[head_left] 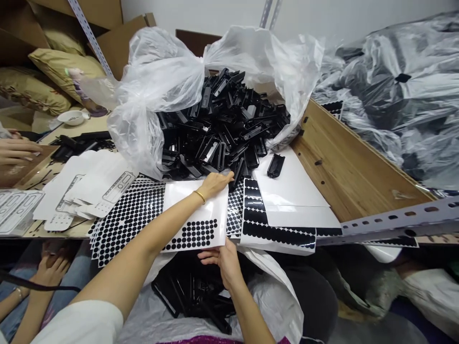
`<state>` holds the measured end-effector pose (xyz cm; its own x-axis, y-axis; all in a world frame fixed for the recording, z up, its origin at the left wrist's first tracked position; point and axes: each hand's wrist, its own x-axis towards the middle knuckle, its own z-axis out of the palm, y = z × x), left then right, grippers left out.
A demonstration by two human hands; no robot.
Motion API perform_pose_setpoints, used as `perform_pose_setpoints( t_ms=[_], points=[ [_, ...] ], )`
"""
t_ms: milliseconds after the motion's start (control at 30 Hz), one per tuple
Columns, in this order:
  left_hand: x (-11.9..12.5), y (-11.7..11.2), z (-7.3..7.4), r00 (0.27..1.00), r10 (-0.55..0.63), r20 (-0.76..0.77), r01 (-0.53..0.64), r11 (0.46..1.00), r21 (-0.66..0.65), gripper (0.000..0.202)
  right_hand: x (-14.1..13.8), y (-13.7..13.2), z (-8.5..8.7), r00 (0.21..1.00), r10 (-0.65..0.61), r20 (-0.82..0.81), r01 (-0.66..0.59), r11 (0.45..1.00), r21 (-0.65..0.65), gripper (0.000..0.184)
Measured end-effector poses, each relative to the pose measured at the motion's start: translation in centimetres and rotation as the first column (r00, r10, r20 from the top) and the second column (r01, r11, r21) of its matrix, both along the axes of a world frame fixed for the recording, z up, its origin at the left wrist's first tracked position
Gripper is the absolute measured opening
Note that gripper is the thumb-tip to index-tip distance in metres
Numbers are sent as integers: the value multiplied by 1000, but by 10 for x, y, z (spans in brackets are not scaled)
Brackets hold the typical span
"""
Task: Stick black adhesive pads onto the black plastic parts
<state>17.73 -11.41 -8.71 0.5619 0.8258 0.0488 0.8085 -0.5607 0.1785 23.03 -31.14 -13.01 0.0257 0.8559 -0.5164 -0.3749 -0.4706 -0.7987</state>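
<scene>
My left hand (216, 183), with a gold bracelet on its wrist, reaches over a white sheet of black round stickers (195, 215). Its fingers curl on a black plastic part (237, 171) at the near edge of the pile of black plastic parts (222, 124). That pile spills from an open clear plastic bag (158, 81). My right hand (223, 262) pinches the near edge of the sticker sheet. Below it, a second bag of black parts (193, 291) lies in my lap.
More sticker sheets (276, 231) and peeled white backings (86, 184) cover the table. One loose black part (275, 165) lies on white paper. A wooden board (344, 162) and metal rail (394, 220) bound the right. A co-worker's hand (16, 150) rests at left, other hands (50, 267) below.
</scene>
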Motion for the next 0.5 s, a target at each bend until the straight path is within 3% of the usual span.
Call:
perform_pose_setpoints(
  t_ms=[100,200,267,333,433,500],
  points=[
    [5,6,-5,999,38,29,-39,999,30,33,24,1,16,950,19,311,-35,998,46,35],
    [9,6,-7,995,70,74,-73,996,44,28,36,8,34,666,-271,695,35,942,334,32],
    [6,3,-6,990,81,113,-87,995,49,23,35,13,37,545,-333,770,-80,893,443,30],
    [-6,3,-1,983,93,161,-103,993,54,23,28,18,33,534,-285,796,-220,862,456,28],
    [-43,8,16,955,137,262,-162,984,78,32,15,25,17,495,-257,830,-339,823,456,29],
    [-70,13,31,927,165,335,-211,972,104,41,7,34,8,404,-241,882,-450,787,421,29]
  ],
)
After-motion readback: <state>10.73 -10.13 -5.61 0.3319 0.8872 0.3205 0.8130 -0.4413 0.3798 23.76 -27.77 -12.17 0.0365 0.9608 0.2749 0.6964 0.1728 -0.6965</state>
